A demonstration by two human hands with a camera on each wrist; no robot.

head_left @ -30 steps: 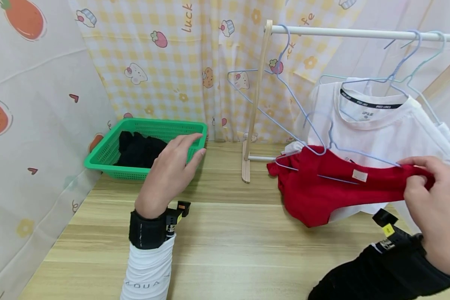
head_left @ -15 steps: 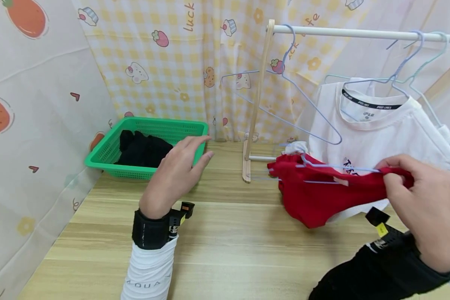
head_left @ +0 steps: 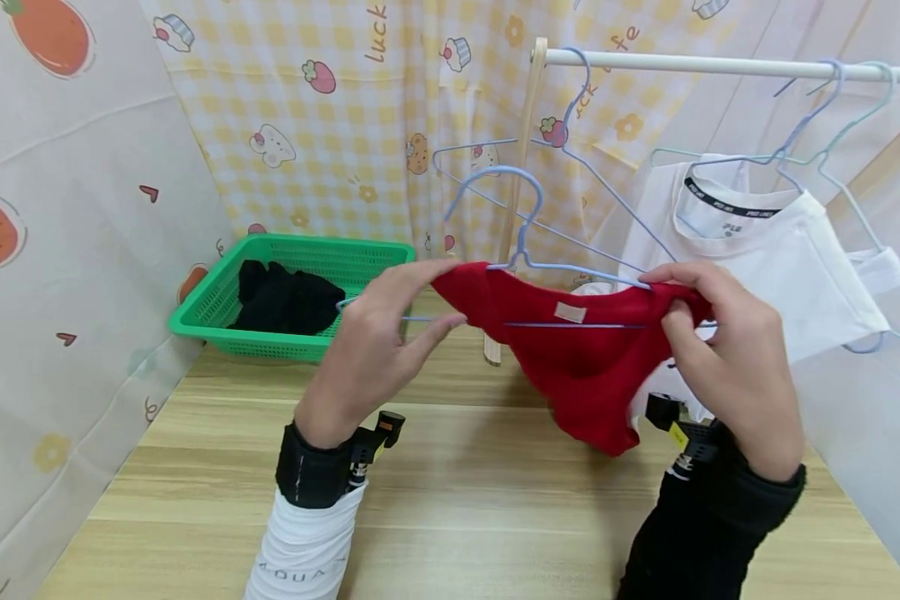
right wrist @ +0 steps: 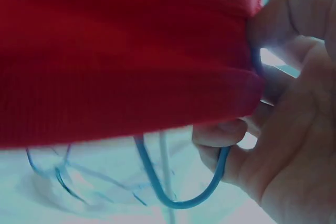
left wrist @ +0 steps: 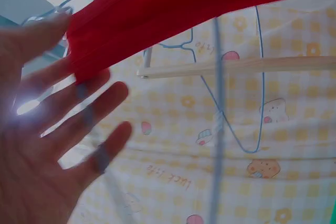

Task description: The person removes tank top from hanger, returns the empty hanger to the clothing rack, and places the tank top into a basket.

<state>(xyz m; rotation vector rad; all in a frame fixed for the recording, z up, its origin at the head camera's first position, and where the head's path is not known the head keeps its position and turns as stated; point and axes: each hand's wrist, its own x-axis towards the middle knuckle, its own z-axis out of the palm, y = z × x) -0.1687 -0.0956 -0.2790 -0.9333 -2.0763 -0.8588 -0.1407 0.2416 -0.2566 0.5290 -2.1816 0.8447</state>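
Note:
In the head view a red garment (head_left: 577, 367) with a white label (head_left: 570, 312) hangs over a blue wire hanger (head_left: 523, 233), its hook upright. My right hand (head_left: 738, 358) pinches the garment's right end and the hanger between thumb and fingers. At the left end, my left hand (head_left: 371, 350) reaches around the edge with straight, spread fingers. The left wrist view has the thumb at the cloth's edge (left wrist: 94, 40) and the fingers crossing the hanger wire. In the right wrist view the hanger's rounded end (right wrist: 181, 203) shows below the cloth (right wrist: 121, 72).
A green basket (head_left: 232, 342) with black cloth (head_left: 288, 300) stands at the left. On the right, a rack's white rail (head_left: 682, 62) bears a bare blue hanger (head_left: 607, 179) and a white T-shirt (head_left: 750, 267) on a hanger. Patterned curtains surround the wooden table (head_left: 457, 500).
My right hand has brought the red garment and its hanger leftward, away from the white T-shirt. My left hand has moved slightly right and now meets the garment's left end.

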